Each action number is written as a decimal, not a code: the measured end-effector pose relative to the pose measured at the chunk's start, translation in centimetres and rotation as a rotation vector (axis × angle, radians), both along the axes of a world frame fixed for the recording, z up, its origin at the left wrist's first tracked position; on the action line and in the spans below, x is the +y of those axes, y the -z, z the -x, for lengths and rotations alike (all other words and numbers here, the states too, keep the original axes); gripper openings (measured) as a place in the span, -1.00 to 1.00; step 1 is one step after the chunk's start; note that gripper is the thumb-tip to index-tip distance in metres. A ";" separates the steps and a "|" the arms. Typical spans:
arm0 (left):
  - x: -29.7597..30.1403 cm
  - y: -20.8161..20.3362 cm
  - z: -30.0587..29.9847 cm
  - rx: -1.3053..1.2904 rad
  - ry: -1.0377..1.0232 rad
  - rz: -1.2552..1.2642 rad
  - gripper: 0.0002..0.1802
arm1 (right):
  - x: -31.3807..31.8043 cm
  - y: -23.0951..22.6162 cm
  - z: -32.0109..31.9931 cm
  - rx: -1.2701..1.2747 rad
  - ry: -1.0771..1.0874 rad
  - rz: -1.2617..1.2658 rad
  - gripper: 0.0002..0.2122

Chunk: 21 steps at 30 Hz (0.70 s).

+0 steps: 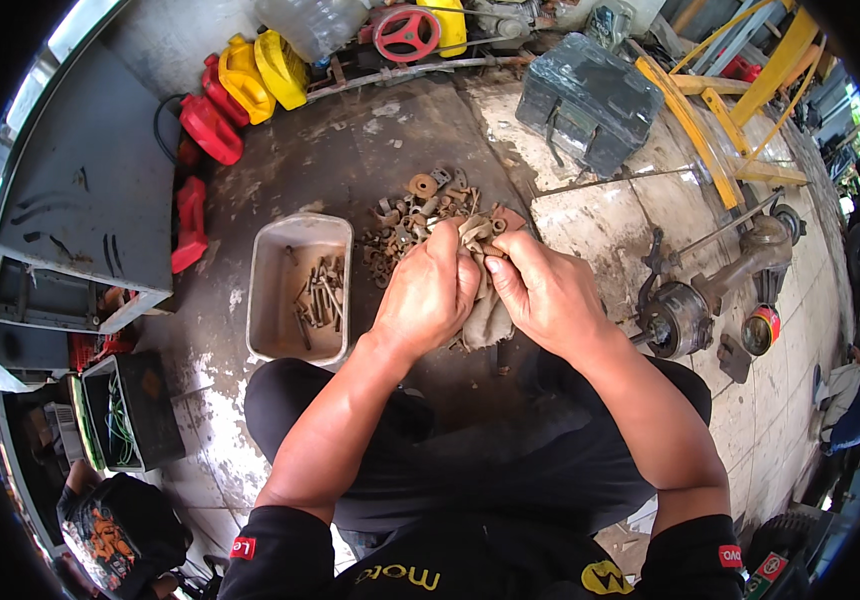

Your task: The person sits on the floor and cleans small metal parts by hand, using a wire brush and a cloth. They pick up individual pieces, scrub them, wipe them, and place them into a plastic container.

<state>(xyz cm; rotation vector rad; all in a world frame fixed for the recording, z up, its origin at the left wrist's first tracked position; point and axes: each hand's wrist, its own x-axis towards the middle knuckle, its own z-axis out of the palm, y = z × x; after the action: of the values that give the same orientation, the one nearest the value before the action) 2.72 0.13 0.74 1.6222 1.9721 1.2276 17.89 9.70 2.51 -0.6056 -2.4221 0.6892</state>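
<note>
Lettering, yellow (pixel 397 577), marked the black fabric shirt (pixel 495 565) below left hand (pixel 437 292) and right hand (pixel 550 295), which pinched crumpled beige cloth (pixel 490 318).

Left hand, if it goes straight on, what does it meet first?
The left hand would first meet the crumpled beige cloth it holds, then perhaps rusty brown metal parts; depth is unclear.

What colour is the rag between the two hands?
The rag is a dull greyish beige, best seen in the head view, below the fingers.
</note>
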 end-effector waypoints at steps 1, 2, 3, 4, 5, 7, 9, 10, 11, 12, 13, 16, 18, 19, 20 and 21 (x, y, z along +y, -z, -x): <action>0.0 0.1 0.0 0.002 -0.003 -0.017 -0.65 | 0.3 -0.4 0.0 -0.043 -0.011 -0.002 -0.77; 0.0 0.0 0.0 0.011 0.001 -0.051 -0.65 | 0.4 -0.6 0.1 -0.087 -0.023 -0.005 -0.77; 0.0 -0.1 -0.1 0.021 0.006 -0.087 -0.65 | 0.5 -0.3 0.2 -0.071 -0.008 0.252 -0.76; 0.1 -0.2 -0.2 0.030 0.010 -0.122 -0.65 | 0.5 0.1 0.4 -0.054 0.007 0.509 -0.75; 0.1 -0.1 -0.1 0.057 0.014 -0.142 -0.65 | 0.4 -0.2 0.3 -0.034 0.000 0.666 -0.74; 0.0 0.3 0.2 0.111 0.008 -0.179 -0.65 | -0.1 -1.0 0.5 0.012 0.008 0.978 -0.71; 0.2 0.2 0.1 0.073 -0.021 -0.113 -0.65 | -0.4 -1.0 0.3 -0.010 -0.003 0.449 -0.74; 0.3 0.3 0.0 0.052 -0.032 -0.079 -0.64 | -0.6 -0.7 0.2 0.018 0.005 0.236 -0.80; 0.3 0.4 0.0 0.043 -0.026 -0.076 -0.64 | -0.4 -0.4 0.1 0.025 0.003 0.101 -0.80; 0.2 0.4 0.1 0.037 -0.022 -0.072 -0.64 | -0.2 -0.1 0.1 0.034 -0.001 -0.032 -0.80; 0.1 0.4 0.1 0.030 -0.017 -0.069 -0.64 | 0.0 -0.1 0.2 0.043 -0.005 -0.166 -0.80; 0.2 0.0 0.1 0.037 0.033 -0.155 -0.64 | -0.1 -0.7 0.3 -0.001 0.030 0.122 -0.76; 0.1 -0.2 0.1 0.070 0.059 -0.178 -0.65 | 0.1 -0.9 0.5 -0.052 0.052 0.828 -0.68; 0.0 -0.3 0.2 0.100 0.067 -0.171 -0.65 | 0.1 -1.4 0.4 -0.061 0.039 0.773 -0.69; -0.1 -0.4 0.3 0.130 0.076 -0.165 -0.66 | 0.1 -2.0 0.1 -0.070 0.025 0.719 -0.70; 0.0 -0.2 0.2 0.104 0.054 -0.141 -0.65 | -0.1 -2.3 -0.1 -0.078 0.014 0.667 -0.71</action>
<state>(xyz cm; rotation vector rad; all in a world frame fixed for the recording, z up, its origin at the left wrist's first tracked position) 2.52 0.08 0.92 1.8288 1.9268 1.3132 18.02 9.58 4.78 -0.9120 -2.2241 1.5094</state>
